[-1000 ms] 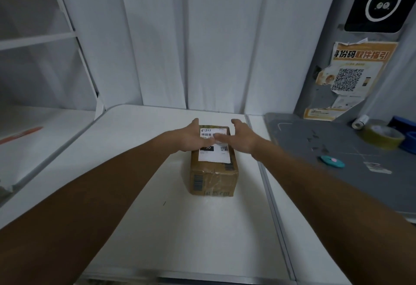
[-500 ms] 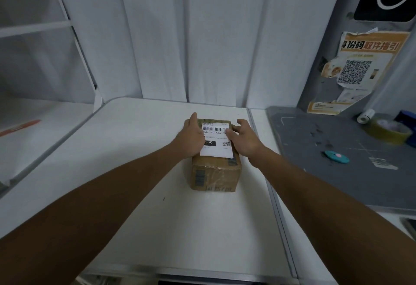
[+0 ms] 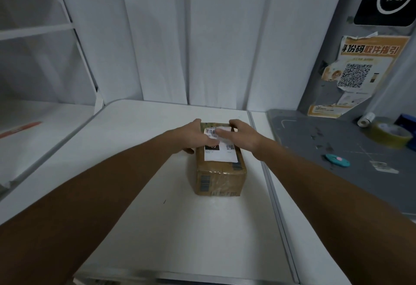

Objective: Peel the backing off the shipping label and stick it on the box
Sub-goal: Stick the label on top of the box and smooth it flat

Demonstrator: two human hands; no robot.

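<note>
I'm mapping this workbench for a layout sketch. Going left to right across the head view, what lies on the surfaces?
Red pen → cardboard box → teal disc → small white roll → roll of packing tape.

Cardboard box (image 3: 219, 177) sitting centre frame on white table (image 3: 135, 228). Shipping label (image 3: 221, 153) lying flat on box top. Left hand (image 3: 193, 137) and right hand (image 3: 242, 136) pressing label's far end, fingers spread. Tape roll (image 3: 390, 132) lying right edge.

Dim, cool, even light; my tabletop (image 3: 139, 228) shows only soft shadows. My fingers (image 3: 221, 133) smear with motion blur, and the wide lens bends the edges.
</note>
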